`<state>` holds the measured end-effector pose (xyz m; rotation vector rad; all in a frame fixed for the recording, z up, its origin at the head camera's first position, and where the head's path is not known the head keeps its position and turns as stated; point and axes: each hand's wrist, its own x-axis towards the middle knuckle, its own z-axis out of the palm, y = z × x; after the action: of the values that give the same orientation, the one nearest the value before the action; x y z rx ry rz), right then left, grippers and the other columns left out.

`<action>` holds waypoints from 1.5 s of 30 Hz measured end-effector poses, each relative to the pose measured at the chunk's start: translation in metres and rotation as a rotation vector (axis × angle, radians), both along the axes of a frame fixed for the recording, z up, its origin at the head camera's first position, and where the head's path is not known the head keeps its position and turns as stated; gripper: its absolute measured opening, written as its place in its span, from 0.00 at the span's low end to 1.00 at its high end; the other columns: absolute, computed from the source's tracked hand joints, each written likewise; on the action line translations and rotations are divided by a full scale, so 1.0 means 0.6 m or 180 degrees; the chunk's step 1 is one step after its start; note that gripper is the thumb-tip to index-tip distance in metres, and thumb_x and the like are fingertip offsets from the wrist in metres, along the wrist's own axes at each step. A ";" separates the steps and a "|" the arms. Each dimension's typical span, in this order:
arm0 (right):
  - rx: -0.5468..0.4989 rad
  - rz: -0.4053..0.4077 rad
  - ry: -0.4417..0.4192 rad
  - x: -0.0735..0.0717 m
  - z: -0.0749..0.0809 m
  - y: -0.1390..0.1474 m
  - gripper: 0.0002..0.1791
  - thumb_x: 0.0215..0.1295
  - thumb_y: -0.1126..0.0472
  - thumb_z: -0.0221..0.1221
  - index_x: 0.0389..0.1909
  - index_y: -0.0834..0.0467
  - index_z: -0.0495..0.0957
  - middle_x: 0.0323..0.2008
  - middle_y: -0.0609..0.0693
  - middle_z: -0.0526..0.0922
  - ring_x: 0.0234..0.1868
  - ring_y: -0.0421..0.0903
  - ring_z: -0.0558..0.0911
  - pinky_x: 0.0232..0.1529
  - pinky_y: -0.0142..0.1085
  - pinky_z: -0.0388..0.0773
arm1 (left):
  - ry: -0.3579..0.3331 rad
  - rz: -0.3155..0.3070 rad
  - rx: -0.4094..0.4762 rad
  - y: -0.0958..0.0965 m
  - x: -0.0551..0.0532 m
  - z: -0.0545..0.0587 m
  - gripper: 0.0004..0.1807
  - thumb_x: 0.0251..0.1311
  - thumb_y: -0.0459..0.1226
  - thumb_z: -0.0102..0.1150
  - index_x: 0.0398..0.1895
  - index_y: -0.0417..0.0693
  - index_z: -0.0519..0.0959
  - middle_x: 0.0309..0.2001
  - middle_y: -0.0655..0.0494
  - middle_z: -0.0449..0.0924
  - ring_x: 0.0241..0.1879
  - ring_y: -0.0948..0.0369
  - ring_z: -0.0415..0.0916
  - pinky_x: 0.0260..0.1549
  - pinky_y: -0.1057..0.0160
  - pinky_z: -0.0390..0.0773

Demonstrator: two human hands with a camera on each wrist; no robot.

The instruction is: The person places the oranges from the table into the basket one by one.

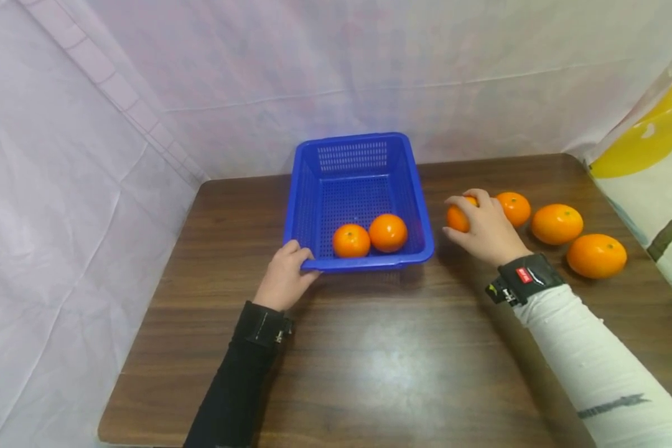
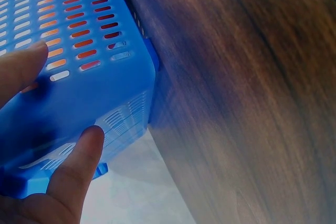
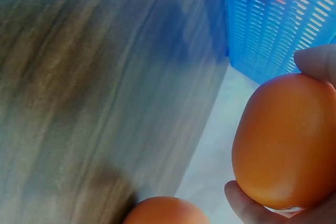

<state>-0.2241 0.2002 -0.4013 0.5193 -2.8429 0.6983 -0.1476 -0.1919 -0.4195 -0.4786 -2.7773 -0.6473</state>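
My left hand (image 1: 284, 278) grips the near left corner of a blue plastic basket (image 1: 364, 264); in the left wrist view its fingers (image 2: 79, 169) press the slotted wall from outside. Two oranges lie against the basket's near side, a left one (image 1: 351, 241) and a right one (image 1: 389, 233). To the right of the basket, my right hand (image 1: 488, 231) holds another orange (image 3: 286, 142) between thumb and fingers, which partly cover it in the head view. Just beyond that hand sits a further orange (image 1: 514, 208).
Two larger-looking oranges rest farther right on the brown wooden table (image 1: 392, 361), one (image 1: 557, 224) behind the other (image 1: 596, 256). Pale cloth (image 1: 369, 74) hangs behind the table and along its left. A patterned cloth (image 1: 649, 155) borders the right edge.
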 end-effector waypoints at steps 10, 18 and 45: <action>0.0006 0.0000 -0.0084 -0.006 0.013 -0.005 0.29 0.62 0.53 0.68 0.63 0.54 0.73 0.65 0.68 0.64 0.59 0.74 0.67 0.56 0.68 0.69 | 0.0032 -0.0007 -0.0010 0.000 0.001 0.004 0.10 0.54 0.36 0.74 0.32 0.44 0.81 0.30 0.54 0.69 0.32 0.56 0.69 0.34 0.59 0.74; -0.0010 0.0007 -0.0073 -0.011 0.026 -0.014 0.30 0.63 0.51 0.67 0.65 0.53 0.73 0.65 0.68 0.64 0.58 0.72 0.67 0.54 0.67 0.71 | 0.0019 -0.0010 -0.0003 -0.003 0.001 0.003 0.09 0.53 0.35 0.74 0.32 0.43 0.81 0.31 0.54 0.69 0.32 0.56 0.70 0.35 0.58 0.75; 0.0043 0.0073 -0.0116 -0.018 0.068 -0.047 0.34 0.65 0.47 0.64 0.68 0.53 0.67 0.68 0.67 0.62 0.60 0.72 0.66 0.50 0.66 0.75 | 0.0035 0.0018 -0.0036 -0.001 -0.002 -0.001 0.09 0.54 0.36 0.75 0.31 0.43 0.82 0.31 0.53 0.70 0.33 0.54 0.72 0.37 0.57 0.77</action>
<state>-0.2349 0.1720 -0.3605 0.5475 -2.8818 0.7003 -0.1490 -0.1928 -0.4202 -0.4749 -2.7725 -0.6261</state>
